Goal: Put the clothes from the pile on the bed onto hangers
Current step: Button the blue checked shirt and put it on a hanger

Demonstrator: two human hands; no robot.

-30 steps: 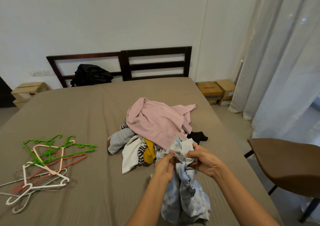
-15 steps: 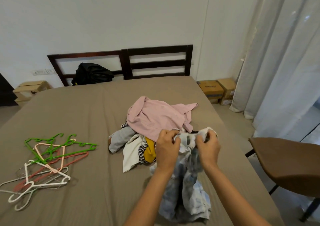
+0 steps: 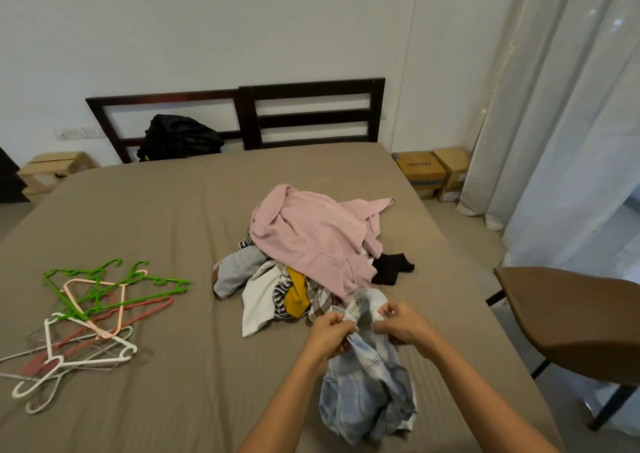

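1. Head view: we see our left hand (image 3: 329, 331) and right hand (image 3: 403, 326) at about 5 o'clock. Both have their fingers curled, pinching the top edge of a light-blue denim garment (image 3: 363, 393).
2. The garment hangs from both hands, and its lower part bunches on the taupe bed (image 3: 173, 210) at 6 o'clock.
3. The clothes pile (image 3: 263, 289), topped by a pink shirt (image 3: 311, 237), lies mid-frame, at 12 o'clock from our hands. A black piece (image 3: 393, 269) sticks out at its 3 o'clock.
4. The plastic hangers (image 3: 86, 314) lie heaped at 9 o'clock, well apart from the pile.
5. A black bag (image 3: 180, 137) sits against the headboard (image 3: 311, 113) at 11 o'clock, and a brown chair (image 3: 571, 321) stands at 3 o'clock.
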